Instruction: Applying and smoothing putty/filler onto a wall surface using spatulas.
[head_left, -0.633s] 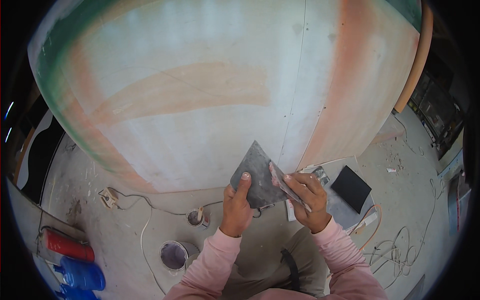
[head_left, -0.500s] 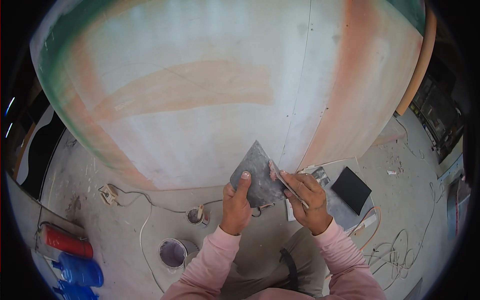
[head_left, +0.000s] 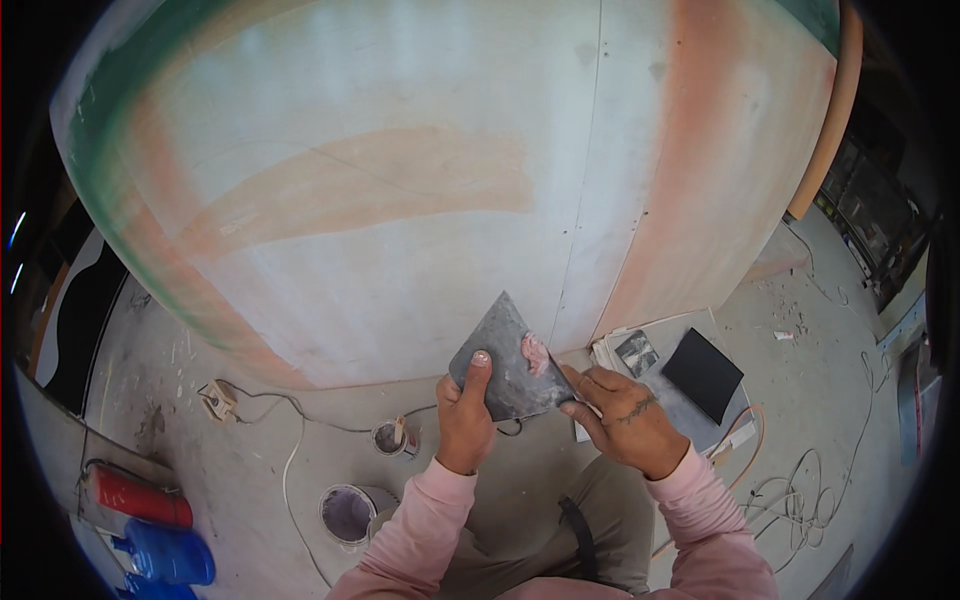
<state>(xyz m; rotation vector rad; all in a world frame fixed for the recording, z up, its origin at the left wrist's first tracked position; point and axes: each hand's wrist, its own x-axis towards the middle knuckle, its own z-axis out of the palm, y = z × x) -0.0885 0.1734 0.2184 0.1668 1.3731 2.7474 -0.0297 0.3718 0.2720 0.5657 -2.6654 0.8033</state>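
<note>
My left hand (head_left: pixel 466 420) grips a dark grey, smeared flat plate (head_left: pixel 508 385), thumb on top and fingers beneath. A lump of pink putty (head_left: pixel 535 354) lies near the plate's right edge. Closed around a thin flat scraper (head_left: pixel 568 384) is my right hand (head_left: pixel 635 422); the blade appears nearly edge-on against that same edge, and most of it is hidden. Beyond both hands rises a large pale curved panel (head_left: pixel 400 290) with orange and green bands and a peach-coloured patch.
On the floor to the left are a pot with a stick (head_left: pixel 392 437), a bucket (head_left: pixel 348 514), a socket box (head_left: pixel 217 401), a red cylinder (head_left: pixel 145 498) and blue water bottles (head_left: pixel 170 552). At right, a black sheet (head_left: pixel 703 376) lies on a board, near coiled cable (head_left: pixel 800 515).
My right hand has turned and shifted slightly right and down, tilting the scraper at the plate's edge. More of the pink putty shows now. The view has shifted a little.
</note>
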